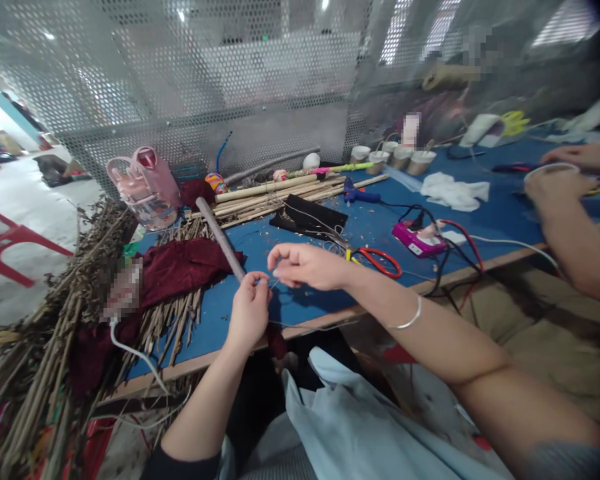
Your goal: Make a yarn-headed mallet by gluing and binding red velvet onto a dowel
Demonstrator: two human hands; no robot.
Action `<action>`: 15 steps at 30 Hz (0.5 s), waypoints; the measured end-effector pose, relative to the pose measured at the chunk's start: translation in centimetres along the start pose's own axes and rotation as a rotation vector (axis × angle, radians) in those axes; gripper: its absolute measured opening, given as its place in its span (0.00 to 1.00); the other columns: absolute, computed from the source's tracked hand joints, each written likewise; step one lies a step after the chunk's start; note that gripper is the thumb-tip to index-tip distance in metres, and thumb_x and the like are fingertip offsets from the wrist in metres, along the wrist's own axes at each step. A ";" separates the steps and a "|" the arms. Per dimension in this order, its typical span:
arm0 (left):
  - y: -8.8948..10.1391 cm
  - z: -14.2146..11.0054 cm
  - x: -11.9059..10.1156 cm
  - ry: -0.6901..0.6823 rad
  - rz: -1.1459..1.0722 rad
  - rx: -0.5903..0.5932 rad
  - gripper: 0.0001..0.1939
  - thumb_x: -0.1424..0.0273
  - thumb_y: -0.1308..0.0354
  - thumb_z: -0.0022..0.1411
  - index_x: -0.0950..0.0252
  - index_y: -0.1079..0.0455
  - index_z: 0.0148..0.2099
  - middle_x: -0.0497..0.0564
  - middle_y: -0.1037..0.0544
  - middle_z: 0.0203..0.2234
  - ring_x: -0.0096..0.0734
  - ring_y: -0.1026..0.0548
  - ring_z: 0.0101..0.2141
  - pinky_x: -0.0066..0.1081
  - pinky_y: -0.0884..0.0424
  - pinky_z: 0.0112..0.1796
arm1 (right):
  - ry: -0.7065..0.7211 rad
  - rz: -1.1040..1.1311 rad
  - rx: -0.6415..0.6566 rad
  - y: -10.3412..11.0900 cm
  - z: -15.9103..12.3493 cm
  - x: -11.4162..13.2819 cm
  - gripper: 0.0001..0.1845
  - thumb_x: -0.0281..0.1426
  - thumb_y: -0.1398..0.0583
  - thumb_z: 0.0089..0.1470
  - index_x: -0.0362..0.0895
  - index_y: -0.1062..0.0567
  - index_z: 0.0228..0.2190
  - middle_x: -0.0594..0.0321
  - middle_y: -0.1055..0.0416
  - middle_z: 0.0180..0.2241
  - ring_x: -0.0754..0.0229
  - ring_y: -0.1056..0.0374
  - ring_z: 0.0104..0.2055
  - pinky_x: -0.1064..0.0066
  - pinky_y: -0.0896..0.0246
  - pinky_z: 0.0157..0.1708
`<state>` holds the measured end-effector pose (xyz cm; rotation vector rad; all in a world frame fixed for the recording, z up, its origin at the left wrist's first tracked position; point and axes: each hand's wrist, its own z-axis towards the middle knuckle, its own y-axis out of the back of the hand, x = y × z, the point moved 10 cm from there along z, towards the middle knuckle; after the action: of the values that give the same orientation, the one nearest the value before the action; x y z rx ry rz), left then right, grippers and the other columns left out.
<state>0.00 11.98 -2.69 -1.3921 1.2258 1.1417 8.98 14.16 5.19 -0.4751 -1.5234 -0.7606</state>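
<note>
My left hand (251, 308) is closed on the near end of a long grey stick (221, 236), which slants away over the blue table. A thin pale wire (275, 283) spans the small gap between that hand's fingertips and my right hand (307, 266). The right fingers are curled in a pinch around the wire; their exact hold is partly hidden. Red-handled scissors (380, 261) lie just beyond my right wrist. A dark red cloth (180, 270) rests to the left of the stick.
Dry plant stalks (55, 340) are heaped at the left, beside a pink-lidded clear jug (147, 193). Farther back lie a blue glue gun (360, 193) and a black sheet (307, 217). A purple power strip (419, 239) trails cables at right, near another person's hands (563, 177).
</note>
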 end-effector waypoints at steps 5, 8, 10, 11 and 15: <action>0.7 -0.4 0.2 0.011 -0.042 -0.017 0.10 0.62 0.48 0.59 0.61 0.40 0.40 0.36 0.44 0.14 0.18 0.47 0.13 0.18 0.52 0.15 | 0.181 0.218 -0.629 12.6 -3.7 2.4 0.07 0.27 0.46 0.51 0.45 0.37 0.35 0.74 0.43 0.20 0.70 0.47 0.21 0.76 0.47 0.25; 0.9 -0.3 -0.3 -0.024 -0.090 -0.051 0.11 0.61 0.47 0.59 0.61 0.42 0.41 0.36 0.42 0.16 0.17 0.46 0.14 0.18 0.51 0.16 | 0.366 0.091 -1.389 16.5 -11.8 2.9 0.13 0.23 0.44 0.46 0.45 0.38 0.36 0.70 0.39 0.28 0.69 0.42 0.27 0.77 0.46 0.26; 1.0 -0.4 -0.6 -0.049 -0.118 -0.071 0.12 0.61 0.47 0.60 0.61 0.42 0.42 0.37 0.40 0.17 0.17 0.45 0.14 0.17 0.50 0.16 | 0.281 -0.020 -1.350 13.4 -12.2 1.9 0.06 0.27 0.42 0.48 0.44 0.33 0.32 0.68 0.38 0.26 0.68 0.43 0.25 0.75 0.45 0.25; 1.0 -0.4 -0.8 -0.063 -0.132 -0.081 0.12 0.61 0.47 0.60 0.61 0.42 0.43 0.37 0.39 0.17 0.16 0.45 0.14 0.18 0.50 0.16 | 0.122 -0.074 -1.068 10.4 -9.8 0.4 0.04 0.31 0.42 0.50 0.43 0.30 0.30 0.67 0.36 0.23 0.66 0.42 0.25 0.74 0.44 0.26; 1.2 -1.2 -1.9 -0.126 -0.221 -0.111 0.12 0.62 0.45 0.60 0.62 0.41 0.42 0.38 0.36 0.18 0.15 0.46 0.14 0.18 0.50 0.16 | -0.103 -0.130 -0.345 -2.4 -5.3 -4.8 0.10 0.36 0.40 0.51 0.42 0.23 0.31 0.62 0.29 0.26 0.61 0.35 0.30 0.69 0.39 0.32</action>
<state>-1.24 10.95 -0.67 -1.4750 0.9070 1.1367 11.55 9.48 -0.14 -0.6839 -1.5340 -1.1243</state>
